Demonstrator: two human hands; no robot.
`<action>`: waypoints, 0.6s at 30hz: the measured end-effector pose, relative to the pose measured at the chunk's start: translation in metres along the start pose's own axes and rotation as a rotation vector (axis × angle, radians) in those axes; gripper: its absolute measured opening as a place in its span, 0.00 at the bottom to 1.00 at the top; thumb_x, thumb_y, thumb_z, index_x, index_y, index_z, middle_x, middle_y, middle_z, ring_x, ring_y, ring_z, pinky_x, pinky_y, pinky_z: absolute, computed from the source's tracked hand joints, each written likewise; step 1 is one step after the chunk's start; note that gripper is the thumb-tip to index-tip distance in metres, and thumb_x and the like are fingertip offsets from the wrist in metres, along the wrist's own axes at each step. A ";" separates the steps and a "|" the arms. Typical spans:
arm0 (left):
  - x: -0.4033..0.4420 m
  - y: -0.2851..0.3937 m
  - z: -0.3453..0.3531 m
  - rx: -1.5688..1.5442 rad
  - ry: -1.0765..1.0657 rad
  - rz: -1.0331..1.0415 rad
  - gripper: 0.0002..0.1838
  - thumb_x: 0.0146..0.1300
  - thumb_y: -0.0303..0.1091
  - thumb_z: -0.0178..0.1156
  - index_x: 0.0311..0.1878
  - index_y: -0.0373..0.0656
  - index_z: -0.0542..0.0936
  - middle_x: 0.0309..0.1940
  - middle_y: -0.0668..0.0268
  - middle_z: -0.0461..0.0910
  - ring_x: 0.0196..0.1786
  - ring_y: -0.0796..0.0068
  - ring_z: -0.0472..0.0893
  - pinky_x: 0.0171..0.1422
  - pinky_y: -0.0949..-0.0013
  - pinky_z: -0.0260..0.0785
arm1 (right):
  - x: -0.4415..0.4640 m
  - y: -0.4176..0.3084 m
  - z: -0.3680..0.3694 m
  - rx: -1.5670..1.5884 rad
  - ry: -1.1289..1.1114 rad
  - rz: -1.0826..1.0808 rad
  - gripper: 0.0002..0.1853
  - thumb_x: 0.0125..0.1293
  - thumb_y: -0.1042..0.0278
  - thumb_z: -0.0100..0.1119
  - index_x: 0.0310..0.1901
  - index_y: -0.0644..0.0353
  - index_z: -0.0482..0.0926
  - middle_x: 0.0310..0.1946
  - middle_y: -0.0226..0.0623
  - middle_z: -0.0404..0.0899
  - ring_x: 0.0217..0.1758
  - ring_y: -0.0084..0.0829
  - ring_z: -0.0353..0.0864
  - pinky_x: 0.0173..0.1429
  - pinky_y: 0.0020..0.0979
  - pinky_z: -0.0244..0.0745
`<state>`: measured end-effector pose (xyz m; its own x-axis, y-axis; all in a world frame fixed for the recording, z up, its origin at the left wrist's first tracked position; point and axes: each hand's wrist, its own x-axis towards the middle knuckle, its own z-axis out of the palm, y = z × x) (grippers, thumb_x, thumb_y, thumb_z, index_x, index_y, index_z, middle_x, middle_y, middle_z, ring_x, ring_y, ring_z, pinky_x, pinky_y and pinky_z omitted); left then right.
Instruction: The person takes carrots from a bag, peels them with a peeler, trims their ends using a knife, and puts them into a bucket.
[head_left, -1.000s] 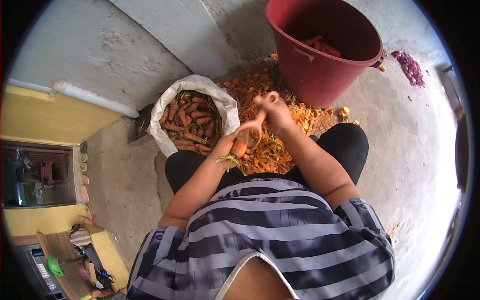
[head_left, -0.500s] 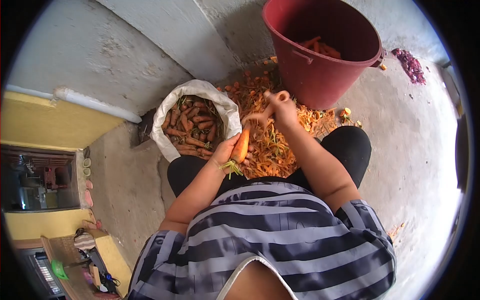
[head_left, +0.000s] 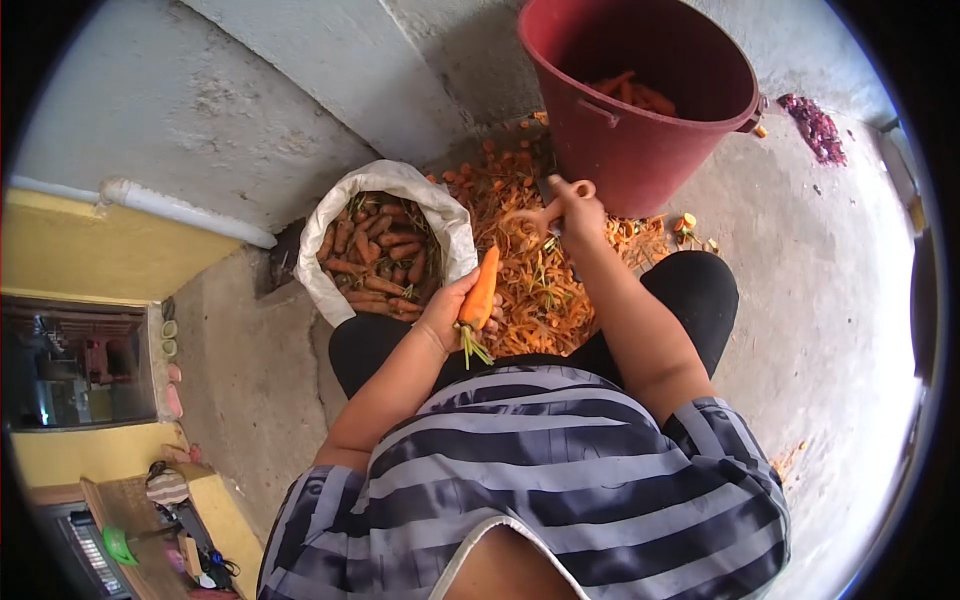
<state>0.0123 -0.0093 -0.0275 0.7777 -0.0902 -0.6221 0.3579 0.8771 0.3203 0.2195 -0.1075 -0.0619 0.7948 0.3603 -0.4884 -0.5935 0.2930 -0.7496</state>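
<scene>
My left hand (head_left: 448, 312) is closed round a bright orange carrot (head_left: 481, 293), its tip pointing up and its short green stems hanging down. Up and to the right, my right hand (head_left: 580, 216) grips an orange-handled peeler (head_left: 545, 212), held apart from the carrot and a little blurred. Beneath both hands lies a heap of carrot peelings (head_left: 535, 310). A white sack (head_left: 458, 235) full of unpeeled carrots (head_left: 372, 248) stands left of my left hand.
A large red bucket (head_left: 640, 150) with carrots inside stands beyond my right hand. Purple scraps (head_left: 812, 130) lie on the floor at the upper right. A grey wall (head_left: 240, 100) rises behind the sack. Pink shoes (head_left: 173, 400) are by the doorway at left.
My right hand has moved the peeler up and away from the carrot. The carrot, still in my left hand, now stands more upright with more of its surface in view.
</scene>
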 end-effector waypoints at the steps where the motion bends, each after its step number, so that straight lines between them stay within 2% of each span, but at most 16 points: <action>1: 0.004 0.001 -0.008 -0.026 0.021 0.013 0.19 0.66 0.47 0.42 0.54 0.48 0.66 0.31 0.62 0.68 0.31 0.71 0.68 0.31 0.74 0.64 | -0.022 -0.002 0.012 0.086 -0.220 0.014 0.12 0.53 0.67 0.64 0.28 0.60 0.69 0.24 0.33 0.70 0.23 0.26 0.70 0.26 0.29 0.68; 2: 0.008 0.000 -0.015 -0.053 0.041 0.023 0.18 0.66 0.47 0.42 0.53 0.47 0.67 0.31 0.62 0.69 0.31 0.71 0.69 0.30 0.74 0.65 | -0.024 0.011 0.014 0.034 -0.346 0.059 0.11 0.54 0.68 0.63 0.29 0.60 0.69 0.23 0.31 0.70 0.23 0.26 0.69 0.27 0.27 0.67; 3: 0.008 -0.001 -0.007 0.054 0.148 0.080 0.17 0.65 0.47 0.43 0.47 0.46 0.70 0.33 0.60 0.70 0.29 0.71 0.69 0.29 0.72 0.65 | -0.043 0.013 0.019 0.140 -0.533 0.117 0.13 0.50 0.69 0.67 0.30 0.60 0.70 0.22 0.30 0.70 0.24 0.24 0.71 0.26 0.27 0.68; 6: 0.009 -0.006 0.007 0.081 0.216 0.136 0.16 0.65 0.46 0.43 0.47 0.46 0.69 0.35 0.59 0.71 0.28 0.71 0.69 0.28 0.72 0.65 | -0.070 0.019 0.027 0.071 -0.710 0.186 0.13 0.48 0.72 0.68 0.29 0.60 0.70 0.22 0.31 0.70 0.24 0.26 0.72 0.28 0.28 0.70; 7: 0.003 -0.007 0.011 0.183 0.267 0.120 0.16 0.66 0.46 0.42 0.49 0.48 0.68 0.33 0.60 0.70 0.29 0.71 0.69 0.29 0.73 0.65 | -0.064 0.016 0.025 0.054 -0.635 0.243 0.14 0.47 0.72 0.69 0.29 0.60 0.71 0.22 0.31 0.71 0.24 0.25 0.71 0.28 0.27 0.69; 8: 0.005 -0.008 0.006 0.130 0.184 0.066 0.16 0.66 0.47 0.42 0.51 0.49 0.67 0.33 0.61 0.69 0.30 0.72 0.69 0.29 0.73 0.65 | -0.047 0.022 0.021 0.072 -0.545 0.234 0.13 0.47 0.71 0.68 0.29 0.60 0.70 0.22 0.31 0.71 0.23 0.25 0.71 0.27 0.26 0.68; 9: 0.009 -0.008 -0.003 0.078 0.102 0.013 0.17 0.66 0.47 0.42 0.52 0.50 0.67 0.32 0.62 0.69 0.30 0.72 0.69 0.30 0.73 0.65 | -0.015 0.034 0.011 0.063 -0.451 0.018 0.12 0.48 0.71 0.67 0.29 0.59 0.70 0.22 0.32 0.72 0.23 0.25 0.72 0.24 0.27 0.67; 10: 0.010 -0.009 -0.008 0.026 0.021 -0.041 0.17 0.67 0.47 0.41 0.54 0.50 0.66 0.32 0.63 0.68 0.31 0.72 0.68 0.31 0.74 0.65 | -0.006 0.016 0.008 -0.110 -0.188 0.004 0.13 0.50 0.69 0.66 0.27 0.59 0.68 0.21 0.33 0.71 0.19 0.24 0.71 0.21 0.26 0.64; 11: 0.007 -0.008 -0.005 0.069 -0.041 -0.046 0.19 0.67 0.48 0.41 0.56 0.52 0.66 0.31 0.65 0.67 0.31 0.73 0.68 0.32 0.74 0.64 | 0.007 0.008 -0.004 -0.098 -0.121 -0.155 0.14 0.50 0.68 0.66 0.25 0.57 0.66 0.19 0.33 0.69 0.14 0.24 0.67 0.19 0.27 0.64; 12: 0.003 -0.007 -0.003 0.045 -0.050 -0.038 0.19 0.66 0.48 0.41 0.56 0.52 0.65 0.31 0.65 0.67 0.31 0.73 0.68 0.32 0.74 0.64 | 0.016 0.002 -0.009 -0.063 0.003 -0.175 0.16 0.50 0.68 0.66 0.24 0.56 0.64 0.17 0.34 0.68 0.11 0.24 0.63 0.17 0.29 0.64; 14: 0.001 -0.004 0.001 -0.005 -0.075 -0.024 0.20 0.66 0.49 0.42 0.57 0.52 0.65 0.31 0.64 0.67 0.31 0.73 0.68 0.32 0.74 0.64 | 0.023 0.003 -0.015 0.039 0.207 -0.048 0.16 0.50 0.68 0.66 0.25 0.56 0.64 0.17 0.34 0.68 0.14 0.24 0.67 0.16 0.31 0.65; 16: 0.002 0.001 -0.001 0.001 0.016 0.026 0.19 0.65 0.48 0.44 0.53 0.48 0.68 0.29 0.64 0.68 0.29 0.73 0.68 0.31 0.74 0.64 | -0.006 0.005 0.006 0.095 -0.080 -0.075 0.16 0.50 0.67 0.67 0.26 0.55 0.64 0.18 0.32 0.67 0.16 0.24 0.68 0.17 0.30 0.64; 18: 0.010 0.001 -0.015 -0.039 0.080 0.041 0.19 0.64 0.48 0.46 0.50 0.45 0.70 0.28 0.64 0.70 0.27 0.73 0.70 0.29 0.73 0.65 | -0.031 0.015 0.019 0.115 -0.381 0.072 0.15 0.49 0.67 0.68 0.30 0.57 0.68 0.21 0.31 0.69 0.19 0.25 0.69 0.21 0.26 0.64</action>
<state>0.0128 -0.0024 -0.0446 0.7466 -0.0174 -0.6651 0.3054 0.8971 0.3194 0.1834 -0.0976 -0.0496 0.6596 0.6799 -0.3205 -0.6733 0.3449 -0.6540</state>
